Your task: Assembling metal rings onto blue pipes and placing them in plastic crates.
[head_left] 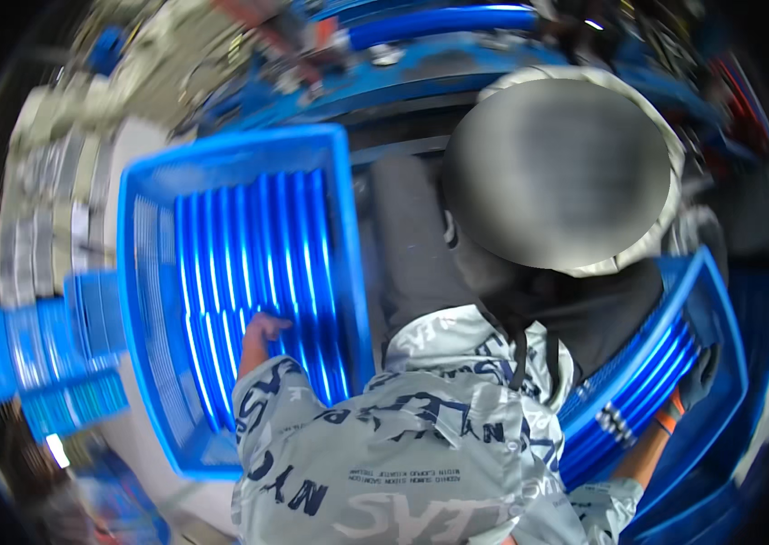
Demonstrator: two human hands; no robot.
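Observation:
My left hand is bare and rests at the blue tubes lying side by side in the left blue crate. Its fingers are smeared, so I cannot see whether they grip a tube. On the other side, my right hand wears a dark grey glove, with an orange band at the wrist. It is down inside the right blue crate, beside more blue tubes. Silvery bits show among those tubes. The gloved fingers are mostly hidden.
Between the crates are my legs in dark grey trousers. A blurred round shape with a pale rim covers much of the upper right. A blue bench or frame crosses ahead, with a thick blue tube. Blue bins stand far left.

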